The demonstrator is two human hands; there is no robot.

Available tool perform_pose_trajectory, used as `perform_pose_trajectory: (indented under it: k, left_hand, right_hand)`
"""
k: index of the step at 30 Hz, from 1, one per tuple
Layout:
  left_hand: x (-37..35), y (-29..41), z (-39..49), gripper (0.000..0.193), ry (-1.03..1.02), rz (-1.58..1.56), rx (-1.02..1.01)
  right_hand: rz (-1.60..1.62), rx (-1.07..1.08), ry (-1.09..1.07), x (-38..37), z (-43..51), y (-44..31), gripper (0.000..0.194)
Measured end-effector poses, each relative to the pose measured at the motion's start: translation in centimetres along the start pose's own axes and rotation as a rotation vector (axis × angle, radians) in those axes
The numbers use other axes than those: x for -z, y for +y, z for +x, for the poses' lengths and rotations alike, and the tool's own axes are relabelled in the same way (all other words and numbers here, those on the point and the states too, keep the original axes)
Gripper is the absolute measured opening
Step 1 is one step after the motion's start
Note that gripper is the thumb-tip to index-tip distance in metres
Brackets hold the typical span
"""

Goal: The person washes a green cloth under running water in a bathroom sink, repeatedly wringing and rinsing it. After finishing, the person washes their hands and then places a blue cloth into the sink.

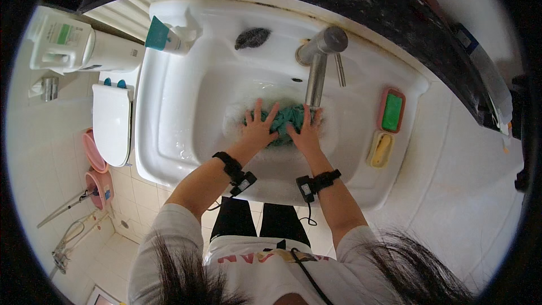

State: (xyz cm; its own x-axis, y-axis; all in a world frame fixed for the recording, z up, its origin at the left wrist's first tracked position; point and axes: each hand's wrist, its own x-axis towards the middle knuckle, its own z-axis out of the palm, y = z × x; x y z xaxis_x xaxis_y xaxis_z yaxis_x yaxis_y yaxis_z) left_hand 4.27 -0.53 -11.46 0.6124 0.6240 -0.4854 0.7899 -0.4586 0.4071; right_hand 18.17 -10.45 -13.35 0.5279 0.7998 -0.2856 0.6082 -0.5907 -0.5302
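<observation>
A bunched dark green cloth (284, 121) lies in cloudy, sudsy water at the bottom of a white ceramic washbasin (169, 101). My left hand (257, 126) rests on the cloth's left side with its fingers spread. On the right side, my right hand (305, 129) presses on the cloth, thumb and fingers apart, just under the spout of the metal faucet (316, 72). The fingertips of both hands are partly in the water, and neither hand visibly grasps the fabric. Whether water runs from the spout, I cannot tell.
On the basin's right rim sit a green soap bar (392, 111) in a pink dish and a yellowish bar (384, 148) in a pale dish. A teal-capped tube (167, 38) and a dark oval object (253, 38) are at the back. A toilet (112, 123) stands left.
</observation>
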Motion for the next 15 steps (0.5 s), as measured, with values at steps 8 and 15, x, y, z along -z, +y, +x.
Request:
perform_pose_trajectory:
  k: [8,15]
  left_hand:
    - [-2.6,-1.7,7.0,0.051,-0.054,0.254,-0.113]
    - [-3.3,-3.5,10.9,0.033,-0.296,0.037,0.1]
  right_hand:
    - [-0.173,-0.095,-0.335,-4.3,5.8,0.0,0.055]
    - [0.032,-0.206,-0.348,-8.7,9.4,3.4,0.064]
